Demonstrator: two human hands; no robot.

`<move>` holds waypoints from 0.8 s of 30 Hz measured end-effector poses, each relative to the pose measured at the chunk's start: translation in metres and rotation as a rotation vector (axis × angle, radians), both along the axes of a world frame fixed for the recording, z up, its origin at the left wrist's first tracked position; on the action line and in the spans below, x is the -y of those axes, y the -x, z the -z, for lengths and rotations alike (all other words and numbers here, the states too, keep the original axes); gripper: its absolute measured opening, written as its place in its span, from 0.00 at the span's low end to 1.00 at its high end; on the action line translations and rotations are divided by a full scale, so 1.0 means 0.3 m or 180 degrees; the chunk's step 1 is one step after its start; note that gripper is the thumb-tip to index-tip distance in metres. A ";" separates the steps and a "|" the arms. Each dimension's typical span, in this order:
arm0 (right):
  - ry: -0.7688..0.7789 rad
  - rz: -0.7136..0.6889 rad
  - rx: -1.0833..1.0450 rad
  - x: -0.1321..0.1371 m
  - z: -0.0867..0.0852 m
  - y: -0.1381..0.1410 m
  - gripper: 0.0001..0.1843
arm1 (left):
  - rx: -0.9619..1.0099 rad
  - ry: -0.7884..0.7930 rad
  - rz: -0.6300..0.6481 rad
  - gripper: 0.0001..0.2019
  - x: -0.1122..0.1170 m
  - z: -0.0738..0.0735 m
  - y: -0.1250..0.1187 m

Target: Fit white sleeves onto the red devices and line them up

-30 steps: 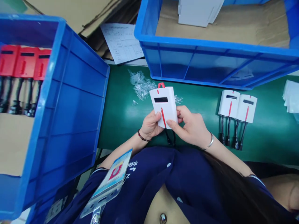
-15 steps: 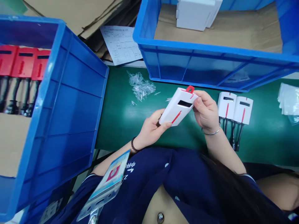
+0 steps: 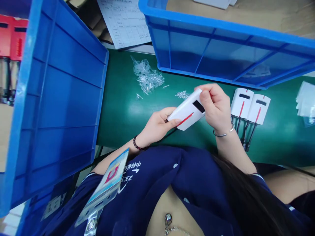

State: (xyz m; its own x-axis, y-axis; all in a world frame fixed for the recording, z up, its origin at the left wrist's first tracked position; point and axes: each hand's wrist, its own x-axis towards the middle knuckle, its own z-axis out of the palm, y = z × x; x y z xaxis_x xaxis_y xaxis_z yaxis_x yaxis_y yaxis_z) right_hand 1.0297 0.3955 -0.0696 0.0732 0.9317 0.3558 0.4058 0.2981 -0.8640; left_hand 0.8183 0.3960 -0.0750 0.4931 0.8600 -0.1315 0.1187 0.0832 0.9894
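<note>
A white plastic device [image 3: 185, 113] with a dark window and a red stripe is held tilted above the green table. My left hand [image 3: 159, 126] is closed round its lower end, thumb lying on the front. My right hand [image 3: 216, 103] grips the upper end, thumb and fingers pressed at the top edge; the red loop there is hidden behind it. A black cable runs from the lower end beneath my left hand. Right of my right hand lie two similar white devices [image 3: 258, 109] with black cables. Small clear and metallic pins [image 3: 182, 95] lie just behind the held device.
A blue crate [image 3: 216, 49] stands at the back, another blue crate [image 3: 66, 85] with red devices [image 3: 18, 39] at the left. A heap of small clear pieces [image 3: 149, 78] lies on the green table [image 3: 123, 121]. Printed paper [image 3: 125, 24] is behind; clear bags [image 3: 306, 100] lie far right.
My right hand has closed over the device's top end and now covers the red loop. The device is tilted further to the right. The view has shifted, so the crates sit higher or further left.
</note>
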 end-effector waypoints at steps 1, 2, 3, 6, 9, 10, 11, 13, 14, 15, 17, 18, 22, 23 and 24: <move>0.0177 -0.0011 -0.0129 -0.004 0.010 -0.003 0.26 | 0.0348 0.0524 -0.0090 0.20 -0.004 0.007 -0.007; 0.0326 -0.0046 -0.0255 -0.006 0.021 -0.008 0.28 | 0.0657 0.0944 -0.0191 0.21 -0.009 0.014 -0.013; 0.0449 -0.0105 -0.0363 -0.004 0.033 -0.011 0.30 | 0.0912 0.1236 -0.0280 0.22 -0.014 0.019 -0.018; 0.0700 -0.0243 -0.0550 0.024 0.067 -0.006 0.36 | 0.1360 0.1504 -0.0506 0.20 -0.024 0.034 -0.028; 0.0909 -0.0384 -0.0616 0.067 0.095 0.034 0.42 | 0.1382 0.1305 -0.0465 0.21 -0.022 0.044 -0.031; 0.0980 -0.0462 -0.0715 0.078 0.102 0.053 0.46 | 0.1310 0.1079 -0.0293 0.23 -0.019 0.045 -0.031; 0.1026 -0.0521 -0.0895 0.086 0.109 0.071 0.49 | 0.1199 0.0717 -0.0032 0.26 -0.015 0.045 -0.031; 0.1048 -0.0508 -0.1542 0.089 0.119 0.100 0.49 | 0.0912 -0.0348 0.0566 0.31 -0.007 0.039 -0.028; 0.1076 -0.0461 -0.1955 0.086 0.122 0.109 0.47 | 0.0766 -0.0902 0.0758 0.31 -0.005 0.033 -0.026; 0.1130 -0.0416 -0.2364 0.080 0.123 0.112 0.46 | 0.0622 -0.1390 0.0803 0.30 -0.005 0.027 -0.024; 0.1331 -0.0435 -0.3022 0.068 0.120 0.108 0.50 | 0.0316 -0.2124 0.0577 0.27 -0.009 0.017 -0.023; 0.1446 -0.0519 -0.3231 0.063 0.117 0.103 0.51 | 0.0123 -0.2373 0.0421 0.25 -0.013 0.014 -0.024; 0.1610 -0.0820 -0.3602 0.057 0.109 0.091 0.52 | -0.0597 -0.3057 0.0305 0.18 -0.028 0.031 -0.041; 0.1614 -0.0860 -0.3595 0.057 0.110 0.090 0.52 | -0.0683 -0.3117 0.0349 0.16 -0.029 0.038 -0.046; 0.1607 -0.0876 -0.3531 0.059 0.111 0.087 0.51 | -0.0734 -0.3161 0.0392 0.15 -0.028 0.044 -0.049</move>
